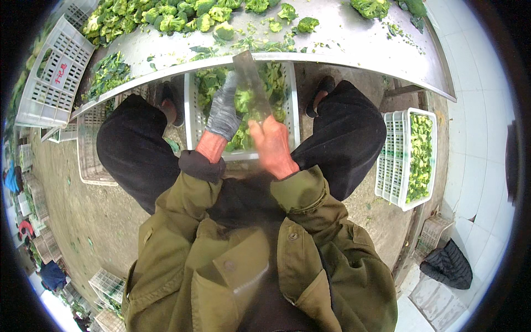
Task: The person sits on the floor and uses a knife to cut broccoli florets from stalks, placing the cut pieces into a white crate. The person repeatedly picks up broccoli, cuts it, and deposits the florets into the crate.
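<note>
My right hand (272, 145) grips the cleaver (250, 83), blade pointing away toward the bench (354, 44); my gloved left hand (224, 110) clasps broccoli (243, 102).

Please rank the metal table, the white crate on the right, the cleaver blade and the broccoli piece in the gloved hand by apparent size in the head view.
1. metal table
2. white crate
3. cleaver blade
4. broccoli piece

The fisheye view bends things near the rim.

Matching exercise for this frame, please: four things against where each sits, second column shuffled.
1. cleaver
2. left hand
3. white crate of broccoli
4. loose florets

a. on the steel table
b. in the right hand
c. on the floor at the person's right
d. inside a grey glove

Pairs: 1-b, 2-d, 3-c, 4-a.
</note>
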Demonstrator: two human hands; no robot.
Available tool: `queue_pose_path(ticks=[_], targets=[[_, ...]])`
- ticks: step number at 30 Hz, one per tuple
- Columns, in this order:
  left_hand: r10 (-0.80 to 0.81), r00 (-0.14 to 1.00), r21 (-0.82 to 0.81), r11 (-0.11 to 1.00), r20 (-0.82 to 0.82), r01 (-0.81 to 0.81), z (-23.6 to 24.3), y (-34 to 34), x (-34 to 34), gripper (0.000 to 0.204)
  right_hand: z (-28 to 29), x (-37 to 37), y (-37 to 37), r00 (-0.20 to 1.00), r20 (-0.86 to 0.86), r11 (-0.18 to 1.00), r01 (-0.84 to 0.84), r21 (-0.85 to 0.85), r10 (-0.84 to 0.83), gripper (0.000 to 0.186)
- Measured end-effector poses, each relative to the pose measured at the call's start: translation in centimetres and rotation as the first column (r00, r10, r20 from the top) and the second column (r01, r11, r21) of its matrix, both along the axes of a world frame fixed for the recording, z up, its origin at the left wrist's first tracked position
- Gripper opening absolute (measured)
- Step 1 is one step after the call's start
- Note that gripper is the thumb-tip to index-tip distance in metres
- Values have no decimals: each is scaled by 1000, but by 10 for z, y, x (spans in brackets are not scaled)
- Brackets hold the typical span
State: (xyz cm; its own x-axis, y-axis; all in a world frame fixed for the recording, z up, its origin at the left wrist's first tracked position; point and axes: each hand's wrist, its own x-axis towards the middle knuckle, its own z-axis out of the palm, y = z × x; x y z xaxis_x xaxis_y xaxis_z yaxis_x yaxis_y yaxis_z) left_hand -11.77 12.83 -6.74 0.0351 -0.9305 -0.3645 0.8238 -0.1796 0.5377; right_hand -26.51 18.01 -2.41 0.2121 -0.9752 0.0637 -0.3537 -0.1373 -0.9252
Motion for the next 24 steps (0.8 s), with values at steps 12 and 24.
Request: queue_pose_path(ticks=[12,24], targets=[[-17,968,39,999,250,7,6,4,-1,37,6,0,-2,998,-32,975,-55,216,63,25],[53,986,116,991,160,-72,-6,-1,-10,43,-12,9,0,998,-57,995,7,95,-2,29]])
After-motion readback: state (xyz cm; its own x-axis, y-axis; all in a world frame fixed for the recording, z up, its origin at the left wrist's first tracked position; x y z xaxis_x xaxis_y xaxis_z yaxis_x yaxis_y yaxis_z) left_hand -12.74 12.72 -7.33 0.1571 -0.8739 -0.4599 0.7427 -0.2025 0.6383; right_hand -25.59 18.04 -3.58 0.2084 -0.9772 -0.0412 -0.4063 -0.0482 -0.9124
